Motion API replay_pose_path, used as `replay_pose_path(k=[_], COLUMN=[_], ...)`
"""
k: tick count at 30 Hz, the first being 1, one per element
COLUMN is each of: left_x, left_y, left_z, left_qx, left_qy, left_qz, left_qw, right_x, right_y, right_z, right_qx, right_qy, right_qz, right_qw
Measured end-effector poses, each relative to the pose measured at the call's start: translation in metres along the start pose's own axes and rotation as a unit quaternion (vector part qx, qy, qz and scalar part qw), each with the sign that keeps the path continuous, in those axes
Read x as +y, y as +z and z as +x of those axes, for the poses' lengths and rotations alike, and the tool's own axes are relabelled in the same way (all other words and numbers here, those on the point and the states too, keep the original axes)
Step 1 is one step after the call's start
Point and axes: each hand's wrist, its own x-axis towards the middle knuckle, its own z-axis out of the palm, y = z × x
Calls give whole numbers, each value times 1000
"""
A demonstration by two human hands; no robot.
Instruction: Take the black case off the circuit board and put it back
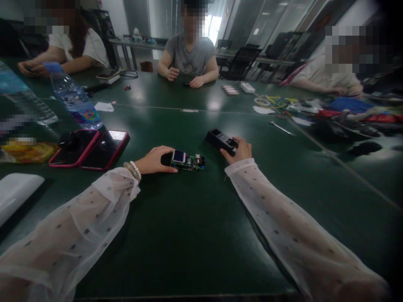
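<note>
My left hand (159,160) grips one end of a circuit board (187,160), thumb on the near side and fingers on the far side. The board carries a small screen and several dark parts at its right end. To the right, my right hand (238,151) is closed around the near end of a black plastic case (221,141) with a window and small cut-outs in its top. Board and case are apart, both at or just above the green table (176,235). My palms' undersides are hidden.
Two red-edged phones (105,150) lie on the left, near a water bottle (77,100) and a white box-like object (17,195). A wrench (282,128) and a pile of cables and bags (343,113) are at the right. Across the table sits a person (190,54); others sit either side.
</note>
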Motion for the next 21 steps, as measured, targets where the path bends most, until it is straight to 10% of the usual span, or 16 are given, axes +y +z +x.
replay_pose_path(k=[8, 21], left_x=[-3, -5], left_y=[1, 5], left_z=[1, 2], left_qx=[4, 31], left_qy=[3, 17], left_qz=[8, 5], left_qw=[1000, 999], right_x=[-9, -99], right_y=[-2, -21], right_z=[0, -40], right_qx=[30, -47], right_qy=[12, -217], right_qz=[36, 197], right_qw=[999, 955])
